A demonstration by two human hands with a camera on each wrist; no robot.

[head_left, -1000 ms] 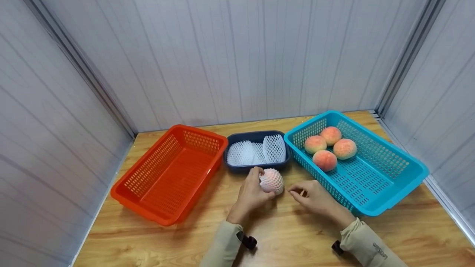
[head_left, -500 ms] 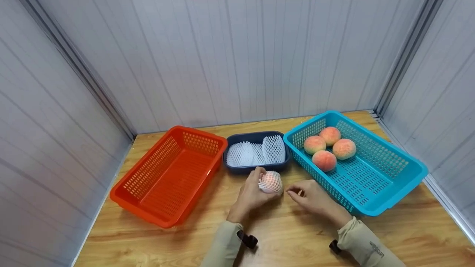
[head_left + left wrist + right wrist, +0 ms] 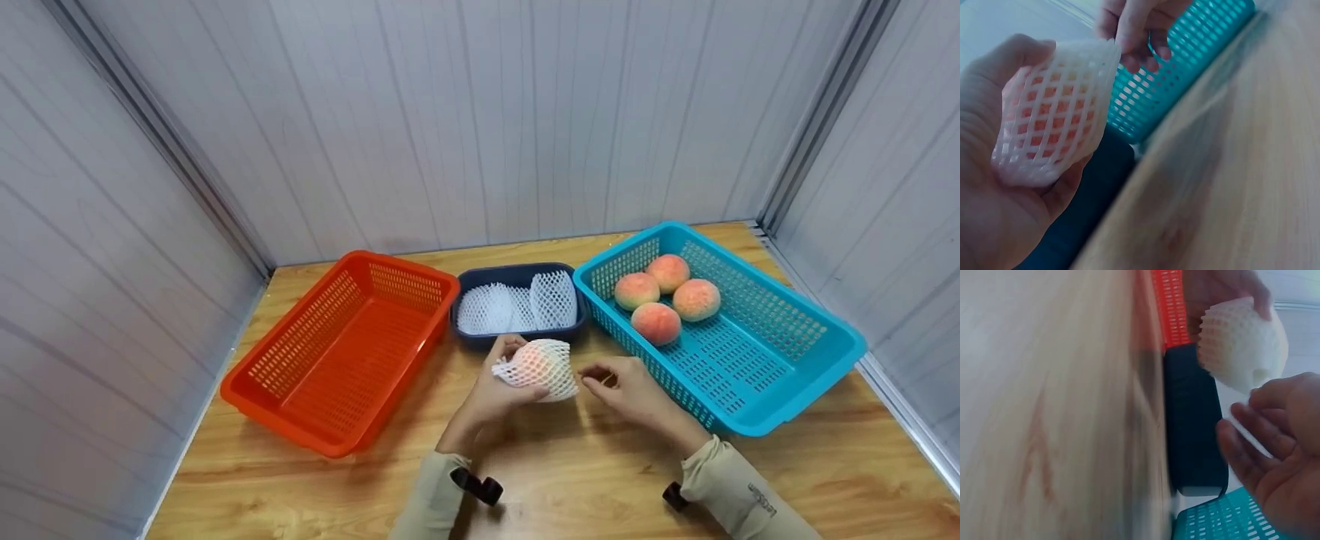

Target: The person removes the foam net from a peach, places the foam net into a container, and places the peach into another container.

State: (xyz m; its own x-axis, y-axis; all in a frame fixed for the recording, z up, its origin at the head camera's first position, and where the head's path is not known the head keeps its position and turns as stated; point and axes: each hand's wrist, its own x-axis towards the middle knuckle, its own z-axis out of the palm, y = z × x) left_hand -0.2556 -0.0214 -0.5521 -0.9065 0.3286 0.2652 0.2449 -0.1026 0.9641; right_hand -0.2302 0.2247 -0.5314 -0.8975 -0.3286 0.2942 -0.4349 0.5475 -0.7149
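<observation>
A peach in a white foam net sleeve (image 3: 541, 369) is in my left hand (image 3: 491, 386), which grips it from the left, thumb on the near side. The left wrist view shows the pink peach (image 3: 1053, 115) through the mesh, thumb and fingers around the sleeve. My right hand (image 3: 637, 394) is just right of the sleeve's wide end, fingers loosely bent. In the right wrist view its fingertips (image 3: 1238, 410) come right at the sleeve's edge, with nothing seen held between them. Beyond the hands, a dark blue bin (image 3: 517, 341) contains several white foam nets (image 3: 555, 300).
A teal basket (image 3: 750, 375) with several bare peaches (image 3: 656, 324) stands at the right. On the left is a red-orange basket (image 3: 352, 360) with nothing in it. All stand on a wood-grain table (image 3: 570, 480), with pale panel walls (image 3: 480, 127) behind and at both sides.
My left hand has lifted the netted peach slightly and turned it, so the sleeve's wide end now faces right and its gathered end left. My right hand has barely moved.
</observation>
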